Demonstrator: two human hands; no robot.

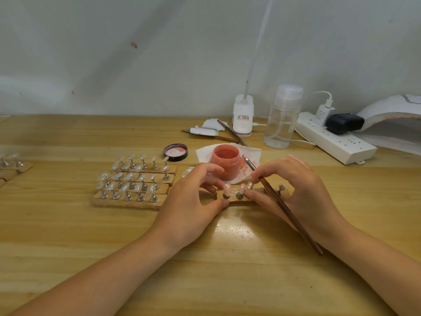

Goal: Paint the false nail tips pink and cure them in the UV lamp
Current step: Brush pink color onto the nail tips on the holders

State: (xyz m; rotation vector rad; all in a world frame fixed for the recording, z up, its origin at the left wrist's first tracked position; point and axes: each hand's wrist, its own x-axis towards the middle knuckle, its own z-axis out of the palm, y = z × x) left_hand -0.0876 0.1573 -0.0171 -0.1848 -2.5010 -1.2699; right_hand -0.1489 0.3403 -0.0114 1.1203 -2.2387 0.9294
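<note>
The narrow wooden strip of nail stands [234, 198] disappears under both sets of fingers — its ends hidden. White domed UV lamp [396, 119], far beyond the right fingers — cut off at the edge.

Wooden table [68, 236] carries nail-tip strips [134, 185], a power strip [335, 140] (plugs inserted), clear bottle [281, 124], jar lid [175, 152].

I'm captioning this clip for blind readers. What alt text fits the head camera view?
Two hands work on a wooden strip of false nail tips; the left hand steadies it while the right hand holds a brush. Behind sit an open jar of pink polish, unpainted tips and a UV lamp.
</note>
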